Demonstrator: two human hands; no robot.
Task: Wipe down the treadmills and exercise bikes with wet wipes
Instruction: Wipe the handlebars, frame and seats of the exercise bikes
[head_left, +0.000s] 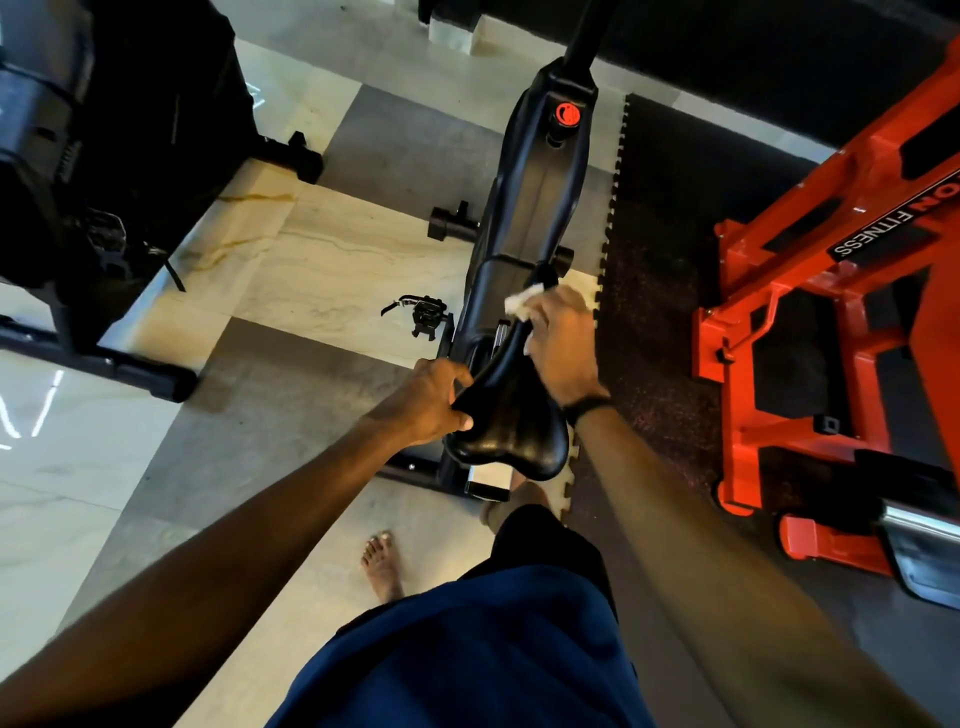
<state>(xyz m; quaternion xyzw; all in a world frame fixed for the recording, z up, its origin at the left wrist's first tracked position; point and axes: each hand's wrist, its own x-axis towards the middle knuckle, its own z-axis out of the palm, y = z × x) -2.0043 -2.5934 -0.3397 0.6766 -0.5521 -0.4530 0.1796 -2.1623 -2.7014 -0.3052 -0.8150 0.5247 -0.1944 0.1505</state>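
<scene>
Black saddle (506, 415) mid-wipe: I've left hand (426, 402) gripping its edge, right hand (558, 340) holding wipe (522, 301) at nose; next, sweep rearward.

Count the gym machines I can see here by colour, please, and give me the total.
Black: 2, the exercise bike having its saddle wiped, and a second machine at the left edge, only partly in view.
Orange-red: 1, the weight machine marked FITNESS on the right.
Total: 3

Orange weight machine (810, 291), dark rubber mat (670, 322), marble floor (322, 270)
</scene>
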